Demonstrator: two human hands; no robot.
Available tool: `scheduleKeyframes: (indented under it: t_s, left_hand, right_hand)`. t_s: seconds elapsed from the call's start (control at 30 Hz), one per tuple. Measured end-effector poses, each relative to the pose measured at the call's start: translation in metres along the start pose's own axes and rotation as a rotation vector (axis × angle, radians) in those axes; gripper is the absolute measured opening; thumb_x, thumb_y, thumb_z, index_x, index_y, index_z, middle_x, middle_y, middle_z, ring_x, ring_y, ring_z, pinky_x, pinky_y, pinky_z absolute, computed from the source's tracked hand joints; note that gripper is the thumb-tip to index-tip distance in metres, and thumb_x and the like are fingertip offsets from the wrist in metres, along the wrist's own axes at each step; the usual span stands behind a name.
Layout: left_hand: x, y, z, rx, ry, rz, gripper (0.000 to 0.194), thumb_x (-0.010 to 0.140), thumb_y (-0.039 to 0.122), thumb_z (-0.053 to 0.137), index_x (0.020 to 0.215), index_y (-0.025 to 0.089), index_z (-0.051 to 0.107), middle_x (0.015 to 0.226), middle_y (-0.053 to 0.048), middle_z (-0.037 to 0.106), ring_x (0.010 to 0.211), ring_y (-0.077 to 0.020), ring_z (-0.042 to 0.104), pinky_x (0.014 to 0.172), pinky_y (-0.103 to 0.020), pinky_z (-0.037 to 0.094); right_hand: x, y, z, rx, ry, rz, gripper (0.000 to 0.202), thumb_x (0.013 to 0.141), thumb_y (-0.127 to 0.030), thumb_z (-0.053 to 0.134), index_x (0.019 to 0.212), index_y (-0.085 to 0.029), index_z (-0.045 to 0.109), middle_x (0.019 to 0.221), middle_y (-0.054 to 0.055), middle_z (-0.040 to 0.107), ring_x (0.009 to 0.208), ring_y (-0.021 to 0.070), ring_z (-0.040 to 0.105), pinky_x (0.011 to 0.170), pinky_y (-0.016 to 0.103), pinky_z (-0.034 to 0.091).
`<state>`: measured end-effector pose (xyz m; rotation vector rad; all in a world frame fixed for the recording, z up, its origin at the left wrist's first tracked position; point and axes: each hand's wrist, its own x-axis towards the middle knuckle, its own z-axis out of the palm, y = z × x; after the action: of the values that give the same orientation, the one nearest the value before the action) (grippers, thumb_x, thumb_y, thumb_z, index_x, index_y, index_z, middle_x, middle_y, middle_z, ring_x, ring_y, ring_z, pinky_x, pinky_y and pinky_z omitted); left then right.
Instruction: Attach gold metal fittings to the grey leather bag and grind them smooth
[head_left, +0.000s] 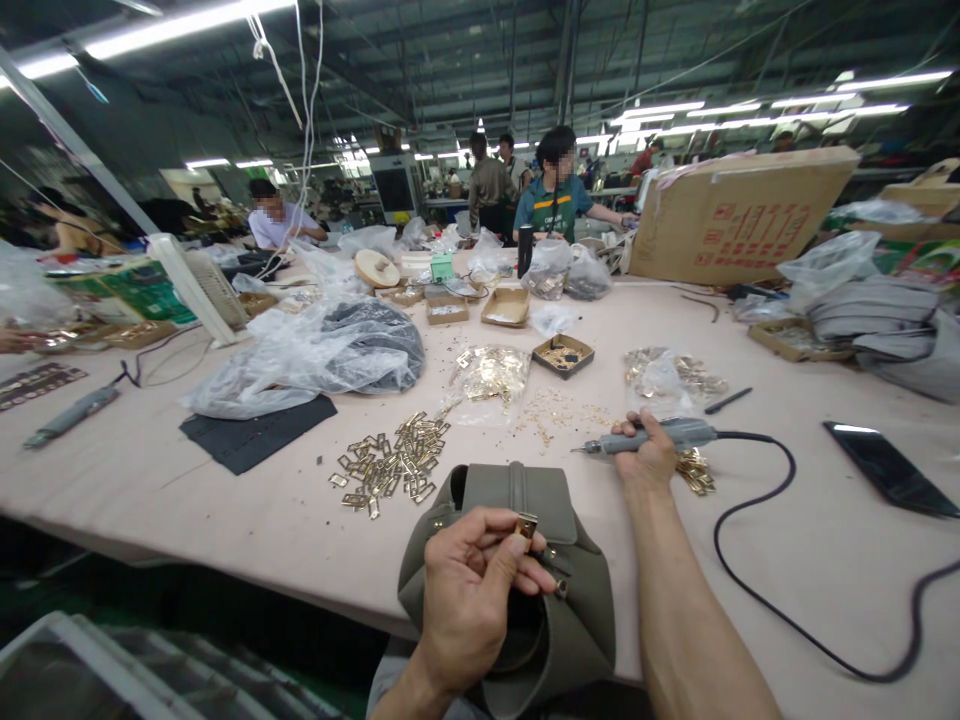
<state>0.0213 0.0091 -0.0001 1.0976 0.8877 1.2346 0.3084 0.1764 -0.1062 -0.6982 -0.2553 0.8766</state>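
Left hand [466, 590]: we are pinching a small gold piece [526, 526] between thumb and fingers, over the olive bag [581, 615].
Bag's place: it is lying at the near edge of the table [292, 520], in the centre.
Right hand [646, 455]: we are wrapping our fingers round a grey corded tool [686, 432], its tip pointing left.
Gold frames [397, 462]: they are lying in a loose heap, left of the bag and farther off.
Far side: a person in a green apron [553, 212] is stretching one arm right.
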Motion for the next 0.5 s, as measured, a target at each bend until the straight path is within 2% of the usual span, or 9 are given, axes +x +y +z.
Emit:
scheduleKeyframes:
  t_s: [0.5]
  left_hand:
    - [0.0001,0.0008,-0.0002,0.006,0.000,0.002,0.028,0.095,0.037,0.075,0.099,0.011,0.069,0.087,-0.013,0.079,0.062,-0.0180,0.078,0.055,-0.018,0.060]
  right_hand:
    - [-0.0029,0.0010,0.0052,0.035,0.040,0.000,0.034,0.069,-0.025,0.084,0.084,-0.018,0.054,0.079,-0.003,0.058,0.057,0.0061,0.047,0.056,0.021,0.053]
